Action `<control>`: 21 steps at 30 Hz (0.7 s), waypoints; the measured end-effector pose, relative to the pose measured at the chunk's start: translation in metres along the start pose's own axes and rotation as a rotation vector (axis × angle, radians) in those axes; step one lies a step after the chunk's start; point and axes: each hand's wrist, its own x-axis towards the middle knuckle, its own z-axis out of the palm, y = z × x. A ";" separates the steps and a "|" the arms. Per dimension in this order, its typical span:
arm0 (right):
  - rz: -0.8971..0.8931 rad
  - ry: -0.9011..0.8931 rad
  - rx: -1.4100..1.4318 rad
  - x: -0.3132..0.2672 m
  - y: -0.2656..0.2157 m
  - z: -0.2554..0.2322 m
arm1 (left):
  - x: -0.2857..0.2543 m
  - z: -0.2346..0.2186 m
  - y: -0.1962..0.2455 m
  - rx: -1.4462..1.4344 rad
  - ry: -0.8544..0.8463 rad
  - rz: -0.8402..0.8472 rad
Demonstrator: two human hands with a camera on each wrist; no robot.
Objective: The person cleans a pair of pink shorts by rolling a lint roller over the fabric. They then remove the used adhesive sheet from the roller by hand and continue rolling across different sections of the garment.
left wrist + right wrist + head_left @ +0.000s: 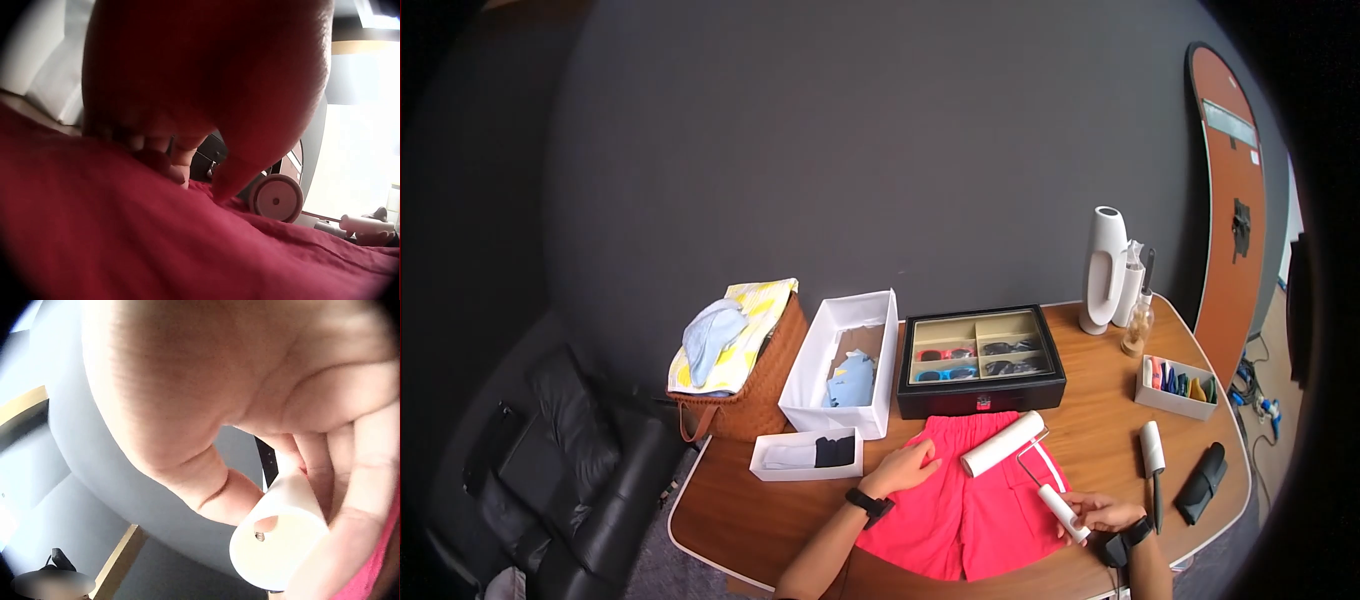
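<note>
Pink shorts [965,510] with a white side stripe lie spread on the wooden table, waistband away from me. My left hand [903,467] rests on their upper left part, thumb and fingertips against the cloth [187,231]. In my right hand [1105,513] is the white handle [1060,510] of a lint roller, its fingers and thumb wrapped round it. The handle's hollow end [281,550] faces the right wrist camera. Across the upper right of the shorts lies the white roll [1003,444] of the lint roller, joined to the handle by a wire frame.
Behind the shorts stands a black glasses case [982,360]. To the left are a white sock box [807,455], a larger white box [840,365] and a brown basket [765,375]. On the right are a small box [1177,388], a brush [1152,450], a black pouch [1202,483] and a white vase [1104,270].
</note>
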 end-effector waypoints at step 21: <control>0.138 -0.156 -0.220 -0.002 -0.010 0.011 | 0.002 0.006 -0.006 -0.040 0.049 0.050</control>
